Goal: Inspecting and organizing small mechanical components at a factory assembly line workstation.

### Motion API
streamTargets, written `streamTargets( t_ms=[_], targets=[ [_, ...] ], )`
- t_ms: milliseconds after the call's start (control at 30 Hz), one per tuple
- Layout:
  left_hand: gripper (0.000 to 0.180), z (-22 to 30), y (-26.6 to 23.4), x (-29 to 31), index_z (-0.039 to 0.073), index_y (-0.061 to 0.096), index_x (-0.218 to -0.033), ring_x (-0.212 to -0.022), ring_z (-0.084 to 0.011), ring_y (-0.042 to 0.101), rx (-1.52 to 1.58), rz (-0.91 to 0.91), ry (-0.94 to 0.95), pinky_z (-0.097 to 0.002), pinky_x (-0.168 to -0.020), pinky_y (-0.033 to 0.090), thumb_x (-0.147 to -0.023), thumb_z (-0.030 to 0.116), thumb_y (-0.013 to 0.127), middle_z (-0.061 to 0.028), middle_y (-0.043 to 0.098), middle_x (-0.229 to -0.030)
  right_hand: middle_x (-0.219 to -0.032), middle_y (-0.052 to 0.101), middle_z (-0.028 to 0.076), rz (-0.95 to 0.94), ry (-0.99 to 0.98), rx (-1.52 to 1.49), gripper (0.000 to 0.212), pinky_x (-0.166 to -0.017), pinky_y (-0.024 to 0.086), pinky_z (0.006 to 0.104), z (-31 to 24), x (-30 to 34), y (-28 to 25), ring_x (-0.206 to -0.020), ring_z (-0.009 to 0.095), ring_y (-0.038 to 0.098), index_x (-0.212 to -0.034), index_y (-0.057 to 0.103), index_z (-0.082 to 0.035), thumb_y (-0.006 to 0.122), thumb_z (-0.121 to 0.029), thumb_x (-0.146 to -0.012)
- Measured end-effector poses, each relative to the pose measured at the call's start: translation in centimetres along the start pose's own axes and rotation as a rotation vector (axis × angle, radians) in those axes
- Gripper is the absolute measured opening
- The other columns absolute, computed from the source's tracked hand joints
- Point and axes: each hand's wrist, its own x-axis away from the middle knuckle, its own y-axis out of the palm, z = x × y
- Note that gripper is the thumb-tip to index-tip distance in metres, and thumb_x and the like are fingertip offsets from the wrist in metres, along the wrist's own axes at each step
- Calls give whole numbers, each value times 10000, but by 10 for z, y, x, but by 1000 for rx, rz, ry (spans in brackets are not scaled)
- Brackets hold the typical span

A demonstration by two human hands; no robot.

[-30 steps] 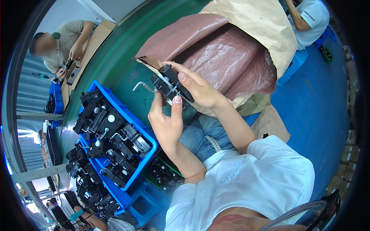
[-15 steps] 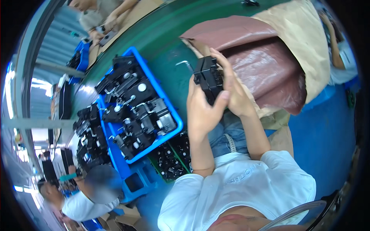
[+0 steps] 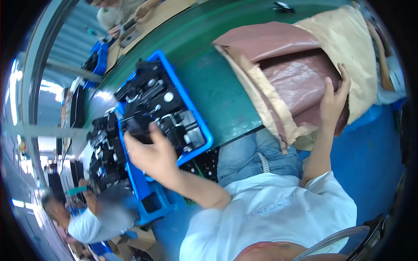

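While your left hand (image 3: pixel 154 158) reaches across to the blue bin (image 3: pixel 201 117), its thumb stands up beside a dark, blurred part (image 3: pixel 138 124); you have your other fingers mostly hidden there, so whether they pinch it cannot be told. Your right hand (image 3: pixel 334 102) is well apart from it, thumb and fingers parted, at the right side of the open bag (image 3: pixel 278 41); whether its fingertips touch the lining is unclear. Black mechanisms (image 3: pixel 156 91) fill the bin to your left, one bearing a round white disc (image 3: pixel 168 97), and a second heap of black parts (image 3: pixel 104 152) lies just beyond the bin's left side. Your bag, tan outside and reddish-brown within, gapes in front of you to the right, partly on the green tabletop (image 3: pixel 209 89). A small dark object (image 3: pixel 284 7) rests at the tabletop's far side, and a blue stool (image 3: pixel 163 204) stands below the bin.
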Motion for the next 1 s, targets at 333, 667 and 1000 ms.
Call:
streamTargets(
  t_ms=[333,667,1000],
  targets=[
    [488,30,24,-4,-48,574,-1188,-1023,-380,581,-164,86,231,-443,-908,476,-880,324,646,-222,611,-1118,-1531,227,224,346,312,824,866,-1081,274,604,182,-16,-119,-1350,481,288,-1468,343,-149,719,-534,-790],
    [720,119,142,64,-89,394,-1390,-968,-332,637,365,-781,37,-413,-877,506,-849,300,667,-240,631,-1138,-1270,575,277,224,879,-1032,709,-873,565,419,310,-44,-139,-1056,356,647,-1405,407,31,677,-367,-884],
    [764,118,186,72,-81,319,-1425,-1123,-415,589,412,-739,196,-429,-969,478,-814,192,685,-312,539,-1277,-1202,635,240,113,799,-913,449,-855,564,342,203,-146,-218,-984,307,678,-1311,490,88,535,-203,-972]
  ],
)
